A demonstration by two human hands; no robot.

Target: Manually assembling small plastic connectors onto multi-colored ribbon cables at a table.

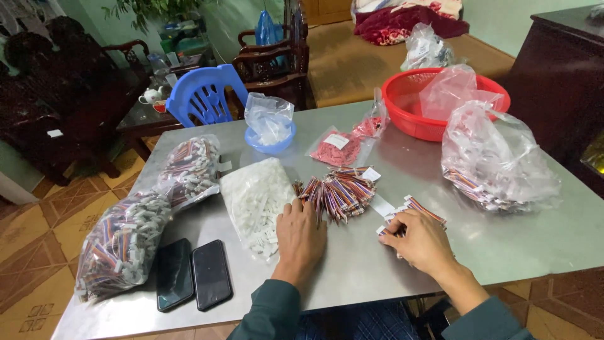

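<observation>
The left hand point(301, 236) lay flat, palm down and fingers together, on the grey metal tabletop point(516, 239) near its front edge, its fingertips touching a fanned pile of coloured wire bundles point(340, 192) with white plugs. It held nothing. The right hand point(423, 242) was curled narrowly around a small bundle of the same wires point(420, 211), whose ends stuck out past the fingers toward the far edge; whether the thumb pinched them could not be told. A white paper slip point(381, 205) lay between the pile and that hand.

Just left of the left hand, touching its side, sat a clear bag of white plugs point(255, 201). Farther left, two clear bags packed with wired plugs point(126, 242) ran from the middle of the tabletop toward the front left corner. Two dark phones point(192, 274) lay side by side, screens up, near the front edge, between those bags and the left forearm.

Toward the far edge stood a small blue bowl point(270, 143) with a crumpled clear bag in it, and beside it flat packets of small red parts point(340, 148). A red basket point(418, 107) holding clear plastic sat at the far right corner, and a large clear bag with wires at its bottom point(497, 167) stood near the right edge.
</observation>
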